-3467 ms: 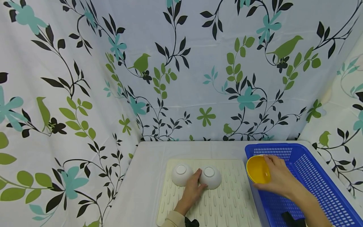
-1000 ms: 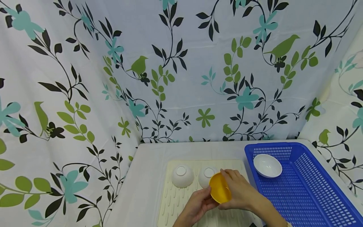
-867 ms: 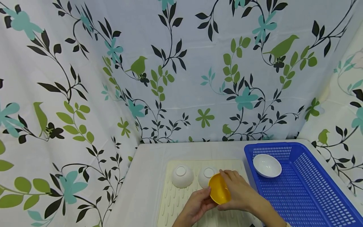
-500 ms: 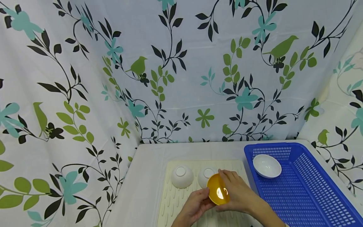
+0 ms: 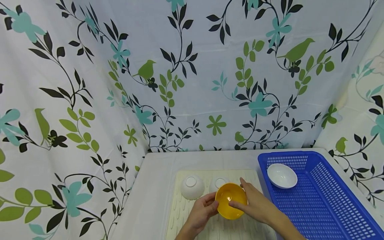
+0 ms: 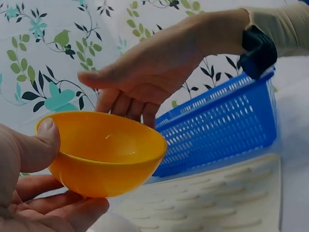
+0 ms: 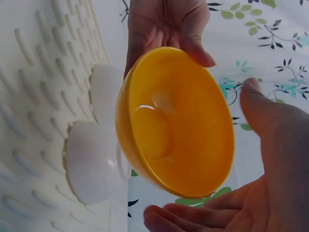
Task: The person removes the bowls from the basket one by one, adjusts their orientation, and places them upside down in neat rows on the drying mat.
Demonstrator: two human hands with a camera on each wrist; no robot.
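Observation:
A yellow bowl (image 5: 227, 199) is held over the cream ridged mat (image 5: 237, 230), its mouth tilted toward the head camera. My left hand (image 5: 201, 210) grips its left side, the thumb at the rim and the fingers underneath, as the left wrist view shows. At the bowl's right is my right hand (image 5: 258, 204), thumb and fingers spread. In the right wrist view, gaps show between this right hand (image 7: 285, 159) and the bowl (image 7: 193, 130). Two white bowls stand upside down on the mat: one at left (image 5: 192, 188), the other (image 5: 216, 184) partly hidden behind the yellow bowl.
To the right of the mat stands a blue perforated basket (image 5: 318, 203), a white bowl (image 5: 282, 176) upright at its far left corner. A white table (image 5: 159, 190) carries all this. Leaf-and-bird patterned curtains (image 5: 204, 100) hang behind and at both sides.
The yellow bowl came from over the basket to over the mat, where both hands held it. It has turned to face up more, and the right hand has loosened from it.

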